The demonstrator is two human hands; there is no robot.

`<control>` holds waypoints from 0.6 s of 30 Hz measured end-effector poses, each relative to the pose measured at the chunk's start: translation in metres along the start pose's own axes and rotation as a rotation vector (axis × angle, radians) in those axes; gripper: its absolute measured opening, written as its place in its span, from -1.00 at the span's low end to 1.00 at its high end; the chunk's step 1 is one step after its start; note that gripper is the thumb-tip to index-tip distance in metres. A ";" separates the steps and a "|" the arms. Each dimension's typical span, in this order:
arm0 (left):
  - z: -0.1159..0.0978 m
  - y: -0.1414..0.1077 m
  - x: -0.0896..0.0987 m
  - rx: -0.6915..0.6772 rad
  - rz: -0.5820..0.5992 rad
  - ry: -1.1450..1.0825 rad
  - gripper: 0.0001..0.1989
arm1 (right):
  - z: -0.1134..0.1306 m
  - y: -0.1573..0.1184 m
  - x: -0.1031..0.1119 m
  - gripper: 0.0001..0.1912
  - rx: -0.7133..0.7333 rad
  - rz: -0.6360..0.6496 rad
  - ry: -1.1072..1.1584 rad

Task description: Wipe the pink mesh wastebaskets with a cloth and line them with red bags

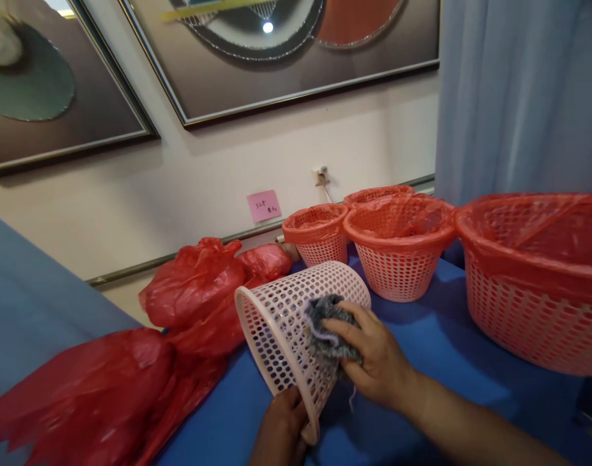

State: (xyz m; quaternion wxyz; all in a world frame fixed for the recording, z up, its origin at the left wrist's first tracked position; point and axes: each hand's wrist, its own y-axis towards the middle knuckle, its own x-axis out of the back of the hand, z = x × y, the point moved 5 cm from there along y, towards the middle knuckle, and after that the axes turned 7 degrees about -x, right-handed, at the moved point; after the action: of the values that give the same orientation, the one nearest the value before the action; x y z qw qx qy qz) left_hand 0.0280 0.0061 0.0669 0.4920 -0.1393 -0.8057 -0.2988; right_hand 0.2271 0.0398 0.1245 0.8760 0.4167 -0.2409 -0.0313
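A white perforated plastic wastebasket [296, 294] is tilted on its side above the blue table, its open mouth facing left and toward me. My left hand [283, 424] grips its rim at the lower edge, with some fingers hidden behind the plastic. Against the basket's outer wall, my right hand [373, 353] presses a bunched grey cloth [332, 327] with a pale edge. A loose thread dangles below that cloth.
Red plastic bags [193, 291] lie heaped on the left of the blue table [213, 414]. Behind and right stand several bag-lined baskets, including a small one [319, 233], a middle one [400, 259] and a large one [538, 310]. A blue curtain [519, 97] hangs at right.
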 end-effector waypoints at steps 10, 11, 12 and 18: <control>0.015 0.021 0.031 0.329 -0.224 -0.748 -0.37 | -0.003 -0.040 -0.034 -0.28 -0.041 0.120 -0.043; 0.008 0.028 0.037 0.306 -0.207 -0.718 -0.42 | -0.003 -0.042 -0.034 -0.27 -0.038 0.117 -0.048; 0.001 0.032 0.040 0.271 -0.178 -0.678 -0.46 | -0.007 -0.041 -0.033 -0.26 -0.045 0.104 -0.057; -0.012 0.016 0.030 0.129 -0.054 -0.418 -0.58 | -0.107 -0.012 -0.002 -0.46 -0.462 -0.142 -0.177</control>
State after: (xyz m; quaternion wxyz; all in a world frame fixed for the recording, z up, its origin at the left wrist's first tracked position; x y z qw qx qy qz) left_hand 0.0310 0.0088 0.1025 0.3142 -0.1449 -0.9110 -0.2244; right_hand 0.2753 0.1084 0.0575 0.9190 0.2171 -0.2731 -0.1835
